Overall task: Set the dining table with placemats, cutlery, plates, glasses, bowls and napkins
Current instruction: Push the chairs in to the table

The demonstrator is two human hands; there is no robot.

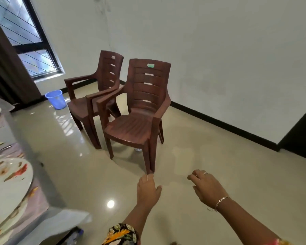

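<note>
Two hands, left hand (148,189) and right hand (207,187), reach forward above the floor (219,142), fingers relaxed, holding nothing. Floral plate (9,184) lies on the dining table (48,188) at far left

Open floor (210,138) ahead; two chairs (136,112) block centre; table (33,165) flanks left.

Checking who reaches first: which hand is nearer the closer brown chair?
Left. The left hand has its fingertips right at a front leg of the closer brown chair; whether they touch is unclear. The right hand is farther, off to the right of that leg.
</note>
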